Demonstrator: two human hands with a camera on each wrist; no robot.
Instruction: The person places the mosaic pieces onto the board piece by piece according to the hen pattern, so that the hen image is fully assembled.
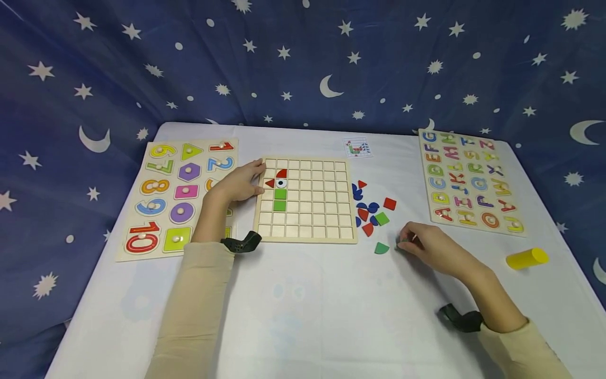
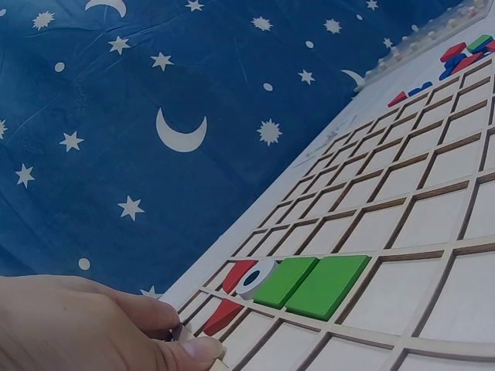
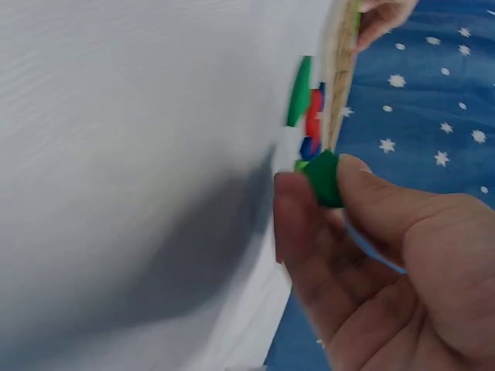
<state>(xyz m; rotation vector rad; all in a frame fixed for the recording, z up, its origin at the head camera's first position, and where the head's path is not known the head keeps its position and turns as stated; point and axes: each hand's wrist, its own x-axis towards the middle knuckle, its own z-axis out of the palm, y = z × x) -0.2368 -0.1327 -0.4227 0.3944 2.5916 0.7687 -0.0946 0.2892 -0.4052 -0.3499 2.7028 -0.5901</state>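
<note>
Beige sleeve [image 1: 191,310] up front, the left hand [image 1: 239,181] grips the left edge of the grid board [image 1: 307,230]; the right hand [image 1: 433,247] pinches a green piece [image 3: 326,182] at its fingertips, just right of a green quarter-circle [image 1: 381,248]!

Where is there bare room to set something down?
Bare cloth lies in front of the grid board, between both sleeves; a narrower strip separates the loose pieces from the letter board. Crowded: the grid board's right side, with those pieces, and left rim, by the left hand.

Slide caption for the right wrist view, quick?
Right grip pinches a green piece; loose pieces and the board lie beyond.
</note>
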